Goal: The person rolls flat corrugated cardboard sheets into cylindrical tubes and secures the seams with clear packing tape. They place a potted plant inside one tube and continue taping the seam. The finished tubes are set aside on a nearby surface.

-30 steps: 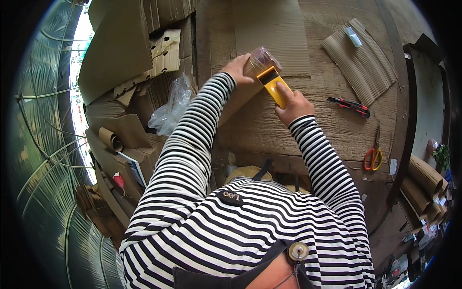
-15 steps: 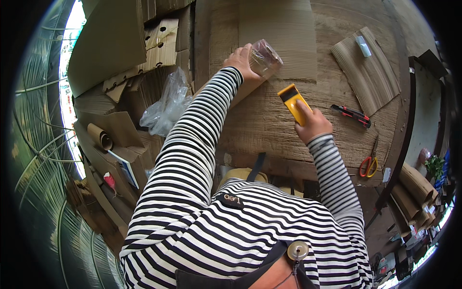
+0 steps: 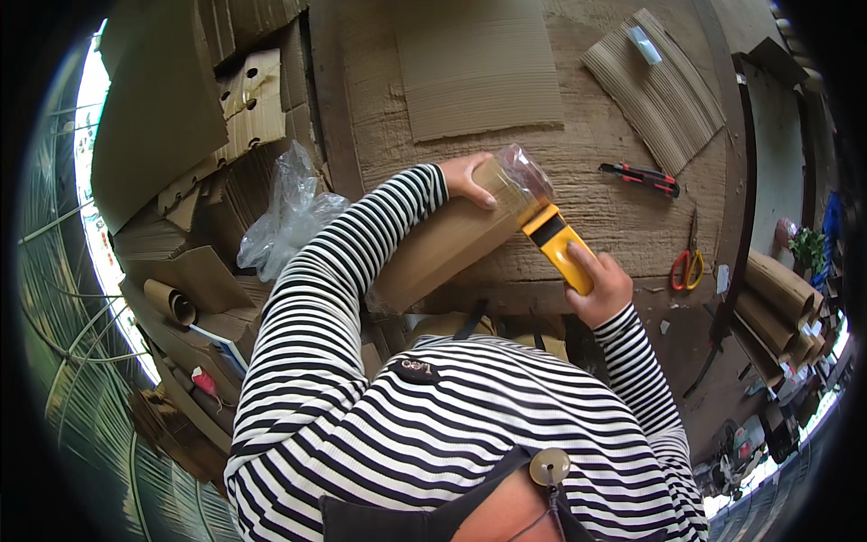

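Observation:
In my left hand point(image 3: 471, 181) is a long brown cardboard box point(image 3: 452, 237), held near its far end. The thumb lies over the top and the other fingers are partly hidden behind the edge. Clear, shiny plastic point(image 3: 526, 173) covers that end and sticks out past the cardboard. My right hand point(image 3: 600, 285) is closed round a yellow hand tool point(image 3: 564, 253) with a black band across its head. A finger lies along its top. The tool's head meets the plastic-covered end of the box, or lies just over it; its exact kind does not show.
A flat cardboard sheet point(image 3: 479, 72) lies ahead, and a corrugated piece point(image 3: 664, 99) at the far right. A red-and-black utility knife point(image 3: 639, 178) and scissors point(image 3: 687, 262) lie right of my hands. Crumpled plastic point(image 3: 287, 217) and stacked cardboard point(image 3: 163, 90) are at the left.
My left hand has drawn the box nearer, and more of its length shows. The yellow tool has come from apart to the box's plastic-covered end. The view has shifted.

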A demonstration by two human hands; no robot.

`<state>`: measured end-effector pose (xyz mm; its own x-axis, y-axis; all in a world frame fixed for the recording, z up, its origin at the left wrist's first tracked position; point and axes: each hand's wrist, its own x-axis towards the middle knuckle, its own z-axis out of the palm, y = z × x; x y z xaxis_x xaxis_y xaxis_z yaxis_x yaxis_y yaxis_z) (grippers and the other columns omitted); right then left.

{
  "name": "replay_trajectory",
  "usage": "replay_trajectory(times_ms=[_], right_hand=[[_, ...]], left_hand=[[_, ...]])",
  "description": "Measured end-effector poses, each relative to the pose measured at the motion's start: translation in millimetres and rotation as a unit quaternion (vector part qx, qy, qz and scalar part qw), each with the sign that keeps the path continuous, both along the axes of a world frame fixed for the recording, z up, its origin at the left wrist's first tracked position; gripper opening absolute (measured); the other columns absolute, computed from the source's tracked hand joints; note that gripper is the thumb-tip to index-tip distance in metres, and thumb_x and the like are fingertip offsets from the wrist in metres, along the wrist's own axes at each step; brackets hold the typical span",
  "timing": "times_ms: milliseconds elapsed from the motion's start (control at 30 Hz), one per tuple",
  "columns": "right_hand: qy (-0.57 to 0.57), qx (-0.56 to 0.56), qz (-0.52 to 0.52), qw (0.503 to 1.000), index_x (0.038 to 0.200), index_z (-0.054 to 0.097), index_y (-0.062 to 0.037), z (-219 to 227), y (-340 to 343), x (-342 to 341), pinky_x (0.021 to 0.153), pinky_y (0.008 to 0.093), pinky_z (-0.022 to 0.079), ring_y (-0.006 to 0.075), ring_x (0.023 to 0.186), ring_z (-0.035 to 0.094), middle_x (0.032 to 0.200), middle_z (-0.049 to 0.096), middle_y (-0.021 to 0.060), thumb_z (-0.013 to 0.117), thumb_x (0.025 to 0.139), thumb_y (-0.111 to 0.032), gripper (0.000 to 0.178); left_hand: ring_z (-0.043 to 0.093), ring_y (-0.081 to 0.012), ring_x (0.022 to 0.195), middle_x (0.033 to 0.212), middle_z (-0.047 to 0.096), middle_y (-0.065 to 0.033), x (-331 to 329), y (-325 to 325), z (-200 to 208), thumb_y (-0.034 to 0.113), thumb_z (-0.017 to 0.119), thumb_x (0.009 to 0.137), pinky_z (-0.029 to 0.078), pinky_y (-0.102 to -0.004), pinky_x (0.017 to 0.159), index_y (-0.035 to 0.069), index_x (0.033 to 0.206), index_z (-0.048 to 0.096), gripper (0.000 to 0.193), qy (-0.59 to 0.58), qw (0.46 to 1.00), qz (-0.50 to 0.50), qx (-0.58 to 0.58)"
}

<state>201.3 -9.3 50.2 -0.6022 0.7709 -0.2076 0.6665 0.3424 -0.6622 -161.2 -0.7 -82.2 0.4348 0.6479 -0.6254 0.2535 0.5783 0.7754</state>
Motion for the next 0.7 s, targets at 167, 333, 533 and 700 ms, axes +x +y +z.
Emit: replay_trajectory(times_ms=[167,333,533,700], right_hand=[[-0.027,-0.017,-0.032,0.999,0.133,0.063,-0.0279,-16,-35,15,0.067,0.0425,0.056,0.0324,0.072,0.065,0.085,0.061,0.0125,0.08,0.062,-0.018,0.074],[0.005,-0.021,-0.015,1.0,0.138,0.057,-0.0297,-7,-3,-52,0.071,0.0439,0.056,0.0314,0.08,0.066,0.089,0.061,0.0112,0.083,0.069,-0.024,0.075],[0.024,-0.021,0.05,0.998,0.134,0.061,-0.0258,73,18,-20,0.071,0.0422,0.056,0.031,0.078,0.066,0.085,0.061,0.0118,0.08,0.069,-0.023,0.068],[-0.007,-0.013,0.034,0.999,0.129,0.066,-0.0239,90,0,60,0.062,0.0406,0.056,0.0298,0.067,0.064,0.08,0.058,0.0107,0.081,0.062,-0.016,0.07]], left_hand=[[0.028,-0.036,0.148,0.16,0.029,-0.022,30,-19,12,0.051,0.086,0.065,0.023,-0.045,0.123,0.006,0.158,0.024,0.12,0.138,0.981,-0.027,0.132],[0.032,-0.0367,0.147,0.158,0.031,-0.0226,78,-28,78,0.057,0.071,0.08,0.028,-0.0476,0.12,0.006,0.157,0.023,0.103,0.549,0.804,-0.034,0.224],[0.034,-0.0297,0.144,0.158,0.031,-0.0117,80,-22,71,0.058,0.081,0.071,0.029,-0.046,0.119,0.017,0.158,0.021,0.114,0.556,0.814,0.025,0.166],[0.032,-0.0293,0.146,0.16,0.029,-0.0112,89,-21,87,0.057,0.085,0.066,0.027,-0.0449,0.122,0.017,0.158,0.022,0.118,0.559,0.817,0.025,0.138]])
